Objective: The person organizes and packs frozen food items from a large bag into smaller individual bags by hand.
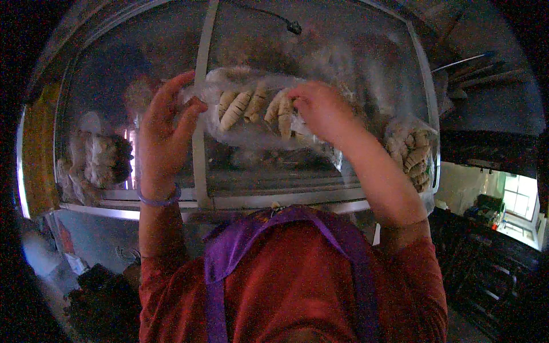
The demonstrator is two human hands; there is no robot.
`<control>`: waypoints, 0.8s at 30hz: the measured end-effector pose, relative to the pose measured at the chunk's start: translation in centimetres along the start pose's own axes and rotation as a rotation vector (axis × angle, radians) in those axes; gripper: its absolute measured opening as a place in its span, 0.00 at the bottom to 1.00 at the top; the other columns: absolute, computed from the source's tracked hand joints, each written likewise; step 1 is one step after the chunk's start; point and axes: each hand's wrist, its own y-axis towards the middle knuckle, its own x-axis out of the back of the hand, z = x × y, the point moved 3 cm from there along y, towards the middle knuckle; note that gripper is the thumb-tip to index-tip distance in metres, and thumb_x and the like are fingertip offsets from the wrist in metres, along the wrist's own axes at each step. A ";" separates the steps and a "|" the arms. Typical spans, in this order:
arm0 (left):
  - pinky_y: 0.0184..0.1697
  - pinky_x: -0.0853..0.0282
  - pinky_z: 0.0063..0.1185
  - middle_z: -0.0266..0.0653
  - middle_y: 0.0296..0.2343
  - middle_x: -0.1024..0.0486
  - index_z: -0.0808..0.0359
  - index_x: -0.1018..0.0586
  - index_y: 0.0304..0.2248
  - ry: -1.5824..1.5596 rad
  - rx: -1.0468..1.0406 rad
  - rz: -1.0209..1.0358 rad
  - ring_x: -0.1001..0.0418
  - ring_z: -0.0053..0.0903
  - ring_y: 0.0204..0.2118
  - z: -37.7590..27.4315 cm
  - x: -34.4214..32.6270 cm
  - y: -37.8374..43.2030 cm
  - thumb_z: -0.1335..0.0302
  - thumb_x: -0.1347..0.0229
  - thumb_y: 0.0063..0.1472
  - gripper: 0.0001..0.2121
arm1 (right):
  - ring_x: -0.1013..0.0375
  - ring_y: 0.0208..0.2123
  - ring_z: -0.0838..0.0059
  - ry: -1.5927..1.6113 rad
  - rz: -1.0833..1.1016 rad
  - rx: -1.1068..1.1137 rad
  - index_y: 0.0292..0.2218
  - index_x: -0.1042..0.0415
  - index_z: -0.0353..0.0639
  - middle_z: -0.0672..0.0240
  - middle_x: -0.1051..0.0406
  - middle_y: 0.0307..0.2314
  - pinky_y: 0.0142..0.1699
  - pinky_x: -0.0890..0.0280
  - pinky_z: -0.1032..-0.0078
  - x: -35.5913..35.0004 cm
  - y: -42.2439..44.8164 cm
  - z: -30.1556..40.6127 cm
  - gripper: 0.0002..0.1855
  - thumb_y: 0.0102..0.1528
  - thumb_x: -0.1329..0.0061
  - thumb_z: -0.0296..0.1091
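Observation:
A clear plastic bag (244,139) with several pale, ringed, finger-like pieces (234,112) lies before me over a glass-topped case with a metal frame. At the bag's left end is my left hand (169,115), its thumb and fingers curled about a fold of the plastic film (188,95); a purple band circles that wrist. My right hand (319,109) reaches in from the right, its fingertips closed on one of the pale pieces (283,109) near the bag's middle. What exactly the pieces are, I cannot tell.
More bagged pale pieces (414,154) rest at the case's right edge. Dark and pale bagged items (101,158) show at the left. A light metal bar (200,141) crosses the glass. A black plug on a cable (294,28) lies toward the far side.

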 end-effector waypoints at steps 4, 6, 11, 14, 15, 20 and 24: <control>0.45 0.33 0.20 0.42 0.45 0.31 0.70 0.34 0.49 -0.050 -0.025 -0.004 0.28 0.22 0.40 0.6 0.3 0.0 0.84 0.50 0.56 0.20 | 0.32 0.39 0.62 -0.306 0.015 0.220 0.33 0.25 0.40 0.62 0.28 0.33 0.46 0.39 0.63 -2.7 1.7 3.5 0.11 0.50 0.56 0.34; 0.45 0.33 0.20 0.42 0.46 0.32 0.71 0.35 0.49 -0.072 -0.006 -0.021 0.28 0.24 0.40 0.7 0.7 0.4 0.84 0.50 0.56 0.20 | 0.33 0.39 0.61 -0.392 0.034 0.268 0.30 0.25 0.41 0.63 0.28 0.32 0.46 0.40 0.63 -3.9 2.7 4.1 0.11 0.49 0.56 0.35; 0.49 0.36 0.25 0.45 0.49 0.35 0.72 0.37 0.51 -0.190 -0.081 -0.025 0.29 0.28 0.43 -0.1 1.3 0.0 0.84 0.51 0.56 0.22 | 0.33 0.39 0.61 -0.460 0.094 0.235 0.24 0.24 0.42 0.61 0.27 0.29 0.44 0.39 0.64 -6.0 3.8 4.0 0.09 0.46 0.56 0.33; 0.52 0.39 0.28 0.47 0.50 0.36 0.72 0.38 0.52 -0.225 -0.171 -0.009 0.31 0.32 0.47 -0.6 2.0 -0.8 0.82 0.50 0.56 0.23 | 0.32 0.37 0.60 -0.472 0.052 0.244 0.26 0.25 0.42 0.59 0.27 0.29 0.42 0.38 0.63 -5.8 3.1 4.0 0.10 0.46 0.54 0.37; 0.53 0.41 0.28 0.48 0.50 0.37 0.72 0.38 0.52 -0.233 -0.210 0.001 0.32 0.33 0.48 -0.7 1.8 -1.0 0.81 0.49 0.56 0.24 | 0.32 0.37 0.59 -0.458 0.024 0.243 0.28 0.25 0.42 0.58 0.27 0.30 0.43 0.38 0.63 -6.1 2.9 3.0 0.11 0.46 0.53 0.38; 0.56 0.46 0.31 0.50 0.50 0.37 0.73 0.37 0.51 -0.165 -0.355 0.055 0.37 0.38 0.52 -1.5 0.5 -2.2 0.78 0.45 0.54 0.25 | 0.30 0.38 0.54 -0.185 0.009 -0.018 0.36 0.29 0.38 0.53 0.28 0.33 0.45 0.37 0.60 -6.9 3.6 1.4 0.20 0.46 0.48 0.44; 0.57 0.48 0.33 0.49 0.50 0.37 0.74 0.37 0.51 0.035 -0.356 0.065 0.38 0.39 0.53 -2.0 0.2 -2.2 0.78 0.46 0.54 0.25 | 0.30 0.39 0.51 0.254 0.105 -0.102 0.37 0.31 0.34 0.49 0.29 0.35 0.45 0.36 0.60 -4.1 4.4 3.9 0.25 0.42 0.45 0.44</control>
